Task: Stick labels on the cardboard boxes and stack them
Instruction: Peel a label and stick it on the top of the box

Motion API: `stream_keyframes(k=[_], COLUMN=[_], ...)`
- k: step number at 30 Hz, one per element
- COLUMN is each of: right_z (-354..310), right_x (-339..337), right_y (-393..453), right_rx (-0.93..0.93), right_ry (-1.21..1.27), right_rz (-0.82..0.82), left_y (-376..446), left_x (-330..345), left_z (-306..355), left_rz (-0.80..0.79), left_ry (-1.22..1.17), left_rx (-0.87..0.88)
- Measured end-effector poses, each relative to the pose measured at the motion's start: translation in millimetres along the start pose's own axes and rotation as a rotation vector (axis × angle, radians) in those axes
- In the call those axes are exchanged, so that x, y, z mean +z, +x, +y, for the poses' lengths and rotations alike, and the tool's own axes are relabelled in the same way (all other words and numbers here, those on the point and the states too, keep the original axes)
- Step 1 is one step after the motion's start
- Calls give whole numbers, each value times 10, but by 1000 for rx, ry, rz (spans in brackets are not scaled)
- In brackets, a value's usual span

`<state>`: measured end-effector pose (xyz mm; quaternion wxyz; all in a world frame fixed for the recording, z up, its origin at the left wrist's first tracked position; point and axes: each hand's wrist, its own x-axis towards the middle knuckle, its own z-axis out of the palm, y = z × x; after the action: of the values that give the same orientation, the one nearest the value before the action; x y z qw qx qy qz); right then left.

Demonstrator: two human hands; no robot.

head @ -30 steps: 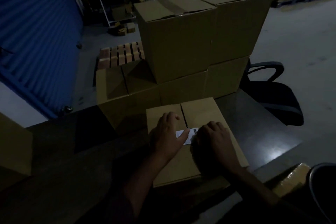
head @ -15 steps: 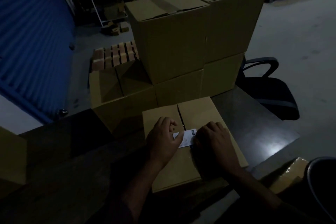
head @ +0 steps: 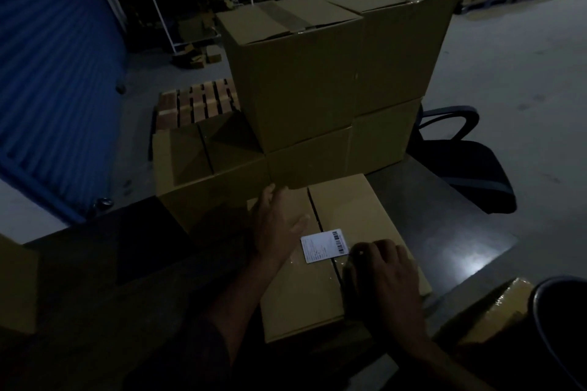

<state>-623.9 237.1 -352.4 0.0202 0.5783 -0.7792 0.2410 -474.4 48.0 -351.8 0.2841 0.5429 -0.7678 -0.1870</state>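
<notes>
It's a dim warehouse, with a blue roller door (head: 47, 73) off to the left and a dark counter (head: 444, 232) carrying the work. On the counter, under both hands, lies a flat cardboard box (head: 343, 209) with its top seam running away from the person. A white label (head: 324, 246) with a barcode lies across that seam, between the two hands. The left hand (head: 276, 225) rests flat on the box's left flap, fingers straight and reaching toward the far edge, thumb spread out toward the label, holding nothing. The right hand (head: 384, 276) presses down on the near right part of the box, fingers lightly bent, its fingertips just at the label's right edge. Beyond the left hand's fingertips stands a stack of boxes (head: 317, 79), two layers high. An office chair (head: 460, 162) sits further off past the right hand.
</notes>
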Motion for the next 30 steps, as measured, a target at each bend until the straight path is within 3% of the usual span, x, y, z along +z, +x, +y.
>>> stream_keyframes(k=[6, 12, 16, 19, 22, 25, 30], right_z=[147, 512, 423, 263, 81, 6, 49], right_x=[65, -27, -168, -166, -97, 35, 146], right_y=[208, 821, 985, 910, 661, 499, 541], right_rx=[-7, -261, -285, -219, -104, -20, -64], right_ry=[28, -28, 3, 0, 73, 57, 27], right_rz=[67, -96, -196, -203, -168, -89, -97], left_y=[266, -12, -347, -455, -447, -442, -420], left_x=[-110, -384, -525, -529, -404, -246, -114], left_z=[-129, -256, -267, -244, -104, 124, 145], left_rz=[-79, -2, -54, 5, 56, -38, -93], left_ry=[205, 326, 416, 352, 160, -76, 60], left_rx=[67, -184, -278, -215, -8, 102, 176])
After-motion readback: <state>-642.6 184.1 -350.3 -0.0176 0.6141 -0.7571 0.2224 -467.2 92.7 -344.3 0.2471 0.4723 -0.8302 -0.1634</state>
